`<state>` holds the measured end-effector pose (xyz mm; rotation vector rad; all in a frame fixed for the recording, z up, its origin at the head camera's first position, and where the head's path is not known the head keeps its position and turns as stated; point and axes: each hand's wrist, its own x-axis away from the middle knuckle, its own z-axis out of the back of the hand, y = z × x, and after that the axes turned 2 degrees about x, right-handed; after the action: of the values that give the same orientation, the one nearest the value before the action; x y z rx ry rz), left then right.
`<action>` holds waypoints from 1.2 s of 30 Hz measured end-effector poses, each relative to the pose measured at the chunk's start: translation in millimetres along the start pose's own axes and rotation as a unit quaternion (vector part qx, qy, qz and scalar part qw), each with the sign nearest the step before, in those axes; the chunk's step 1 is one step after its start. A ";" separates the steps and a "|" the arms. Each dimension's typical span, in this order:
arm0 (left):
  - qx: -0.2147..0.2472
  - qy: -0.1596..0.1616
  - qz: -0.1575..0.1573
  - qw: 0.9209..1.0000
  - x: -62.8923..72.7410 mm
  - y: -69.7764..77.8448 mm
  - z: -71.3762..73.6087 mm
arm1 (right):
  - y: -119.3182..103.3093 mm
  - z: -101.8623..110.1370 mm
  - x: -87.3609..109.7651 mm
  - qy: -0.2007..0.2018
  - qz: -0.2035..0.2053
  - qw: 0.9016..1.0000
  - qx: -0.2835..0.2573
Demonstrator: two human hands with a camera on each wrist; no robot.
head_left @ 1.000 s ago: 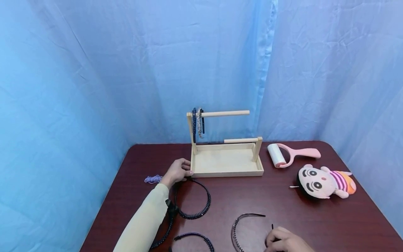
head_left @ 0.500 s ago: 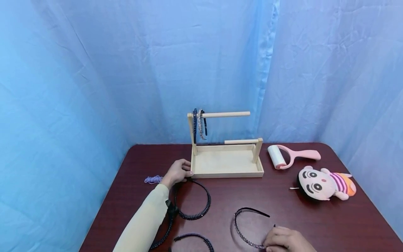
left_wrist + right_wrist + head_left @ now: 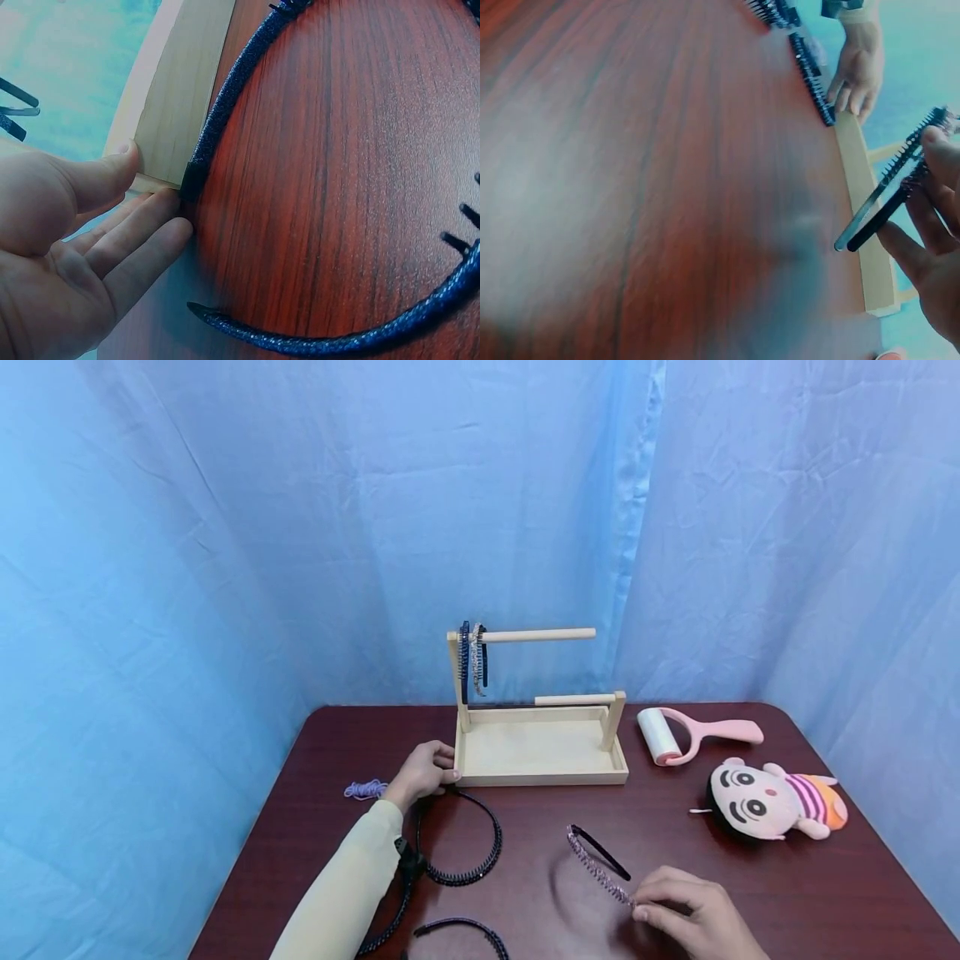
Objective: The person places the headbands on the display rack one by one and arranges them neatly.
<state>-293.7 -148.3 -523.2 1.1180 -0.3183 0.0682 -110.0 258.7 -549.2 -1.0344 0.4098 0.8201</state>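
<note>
My right hand [image 3: 693, 910] pinches a band [image 3: 596, 864] off the table [image 3: 540, 818], likely leaving its curve free. Beyond, well apart, my left hand [image 3: 423, 768] pinches the rack [image 3: 540, 781] at one corner, presumably steadying it; farther up, other bands [image 3: 463, 662] hang, arcs over its bar [image 3: 543, 635].

Held hairband [image 3: 881, 220] pt. hidden behind R hand [image 3: 705, 906]

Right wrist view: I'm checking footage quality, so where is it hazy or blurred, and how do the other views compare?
Right wrist: pale glare veils the left of the glossy reddish-brown wooden table, with a smeared bluish patch low in the middle; left wrist: the wood grain looks crisper; head: the raised mauve toothed headband casts a soft shadow.
</note>
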 end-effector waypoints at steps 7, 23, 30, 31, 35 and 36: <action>-0.002 0.000 0.001 1.000 0.5 1.1 0.1 | -19.0 1.8 -15.2 0.053 -0.179 0.982 0.040; -0.004 0.003 0.002 1.000 0.7 0.2 -0.5 | -23.9 6.3 -52.0 0.111 -0.202 0.973 -0.009; -0.004 0.004 -0.001 1.000 1.3 1.4 -0.6 | -24.6 25.0 -76.1 0.125 -0.161 0.979 0.009; -0.004 0.003 -0.002 1.000 1.4 1.8 -0.6 | -24.9 28.5 -80.3 0.129 -0.155 0.979 0.013; -0.001 0.002 0.000 1.000 2.2 2.7 -0.1 | -26.6 43.3 -99.0 0.151 -0.151 0.977 0.017; -0.001 0.002 0.000 1.000 2.2 2.6 0.0 | -26.5 46.9 -104.0 0.157 -0.145 0.977 0.012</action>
<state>-292.2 -147.4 -520.4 1.1162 -0.3159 0.0704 -159.9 251.2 -443.4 -1.1732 0.5195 0.3889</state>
